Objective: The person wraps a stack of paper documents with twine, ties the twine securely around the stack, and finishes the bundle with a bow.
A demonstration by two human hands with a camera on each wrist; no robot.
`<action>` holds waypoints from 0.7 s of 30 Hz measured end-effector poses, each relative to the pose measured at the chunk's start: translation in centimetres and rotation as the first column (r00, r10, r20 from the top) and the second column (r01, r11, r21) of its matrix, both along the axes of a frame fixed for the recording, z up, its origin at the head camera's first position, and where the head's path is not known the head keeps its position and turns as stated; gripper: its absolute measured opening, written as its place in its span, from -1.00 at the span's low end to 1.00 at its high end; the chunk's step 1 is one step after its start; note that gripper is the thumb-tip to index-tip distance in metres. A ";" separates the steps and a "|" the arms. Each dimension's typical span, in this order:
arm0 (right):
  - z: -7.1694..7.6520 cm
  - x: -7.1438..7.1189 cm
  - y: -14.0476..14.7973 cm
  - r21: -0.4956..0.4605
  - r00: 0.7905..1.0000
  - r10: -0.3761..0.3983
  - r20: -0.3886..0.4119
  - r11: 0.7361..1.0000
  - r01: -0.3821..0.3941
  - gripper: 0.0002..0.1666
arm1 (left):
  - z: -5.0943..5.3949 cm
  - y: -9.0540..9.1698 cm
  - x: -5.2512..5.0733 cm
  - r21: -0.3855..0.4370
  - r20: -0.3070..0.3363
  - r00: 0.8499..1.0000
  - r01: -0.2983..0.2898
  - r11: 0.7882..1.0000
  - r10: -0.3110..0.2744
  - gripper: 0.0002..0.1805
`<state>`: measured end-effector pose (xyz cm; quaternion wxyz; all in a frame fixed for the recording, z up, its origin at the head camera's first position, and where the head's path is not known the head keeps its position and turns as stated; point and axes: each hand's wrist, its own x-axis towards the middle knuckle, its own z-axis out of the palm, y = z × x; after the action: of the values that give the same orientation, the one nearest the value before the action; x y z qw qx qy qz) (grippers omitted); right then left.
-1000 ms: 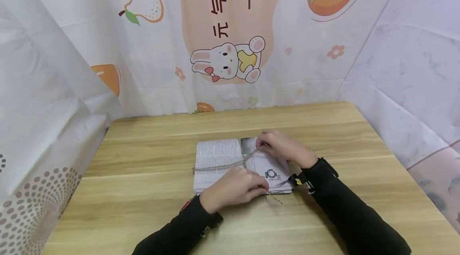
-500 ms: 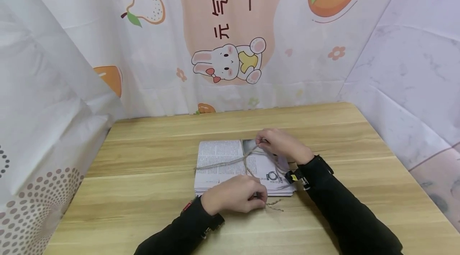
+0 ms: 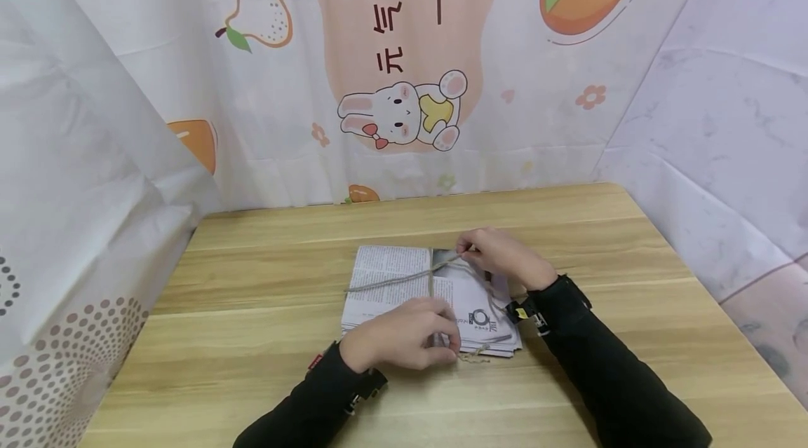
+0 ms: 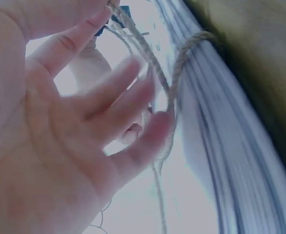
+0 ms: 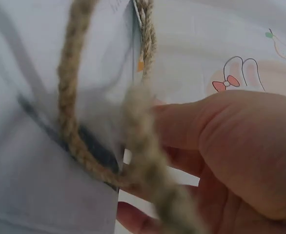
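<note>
A flat stack of printed pages [image 3: 383, 266] lies on the table, wound with thin brown twine [image 3: 388, 282] that crosses over its top. At the stack's near edge my left hand [image 3: 409, 337] pinches the twine between thumb and forefinger, and loose frayed ends stick out past the fingertips. In the left wrist view the twine [image 4: 145, 51] runs from that pinch down to a crossing beside the page edges [image 4: 226, 131], its other fingers spread. Over the far right corner, my right hand [image 3: 505, 257] pinches another length of twine; in the right wrist view slack twine [image 5: 67, 83] loops near it.
The wood-grain table [image 3: 265, 259] extends around the stack on all sides. A printed curtain [image 3: 278, 104] hangs at its back edge, and white cloth hangs at left and right. Dark straps with buckles [image 3: 530, 315] sit on both wrists.
The stack has turned slightly, its near right corner coming toward me. My left hand has shifted a little left with the twine ends. The right hand keeps its pinch at nearly the same spot.
</note>
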<state>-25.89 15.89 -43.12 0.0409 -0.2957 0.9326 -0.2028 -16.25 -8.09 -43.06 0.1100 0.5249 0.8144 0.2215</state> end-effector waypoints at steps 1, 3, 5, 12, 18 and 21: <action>0.0 0.0 0.1 0.000 1.000 0.001 -0.011 1.000 -0.001 -0.94 | 0.1 0.0 0.0 0.007 0.018 1.000 0.006 1.000 -0.006 -0.93; 0.0 -0.1 0.4 -0.006 1.000 0.000 -0.027 1.000 0.000 -0.95 | 0.2 0.0 -0.1 0.016 0.051 0.999 0.007 1.000 -0.008 -0.93; 0.1 -0.2 0.6 -0.005 0.999 -0.012 -0.042 1.000 0.012 -0.95 | 0.3 0.0 -0.2 0.011 0.074 0.997 -0.017 1.000 0.016 -0.93; 0.5 -0.4 1.2 -0.030 0.999 -0.008 -0.047 1.000 0.007 -0.91 | 0.4 -0.3 -0.1 -0.039 0.094 0.987 -0.124 0.991 0.128 -0.92; 0.9 -0.4 1.4 -0.054 0.996 0.026 -0.091 0.998 -0.031 -0.71 | 0.3 -0.4 -0.1 -0.084 0.208 0.914 -0.339 0.937 0.349 -0.71; 0.8 -0.4 1.2 -0.036 0.995 0.027 -0.097 0.999 -0.031 -0.73 | 0.3 -0.4 -0.1 -0.106 0.201 0.841 -0.490 0.865 0.502 -0.57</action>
<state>-26.30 17.13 -42.28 -0.0069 -0.3195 0.9251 -0.2051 -16.31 -8.51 -42.77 0.1525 0.2654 0.9102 0.2791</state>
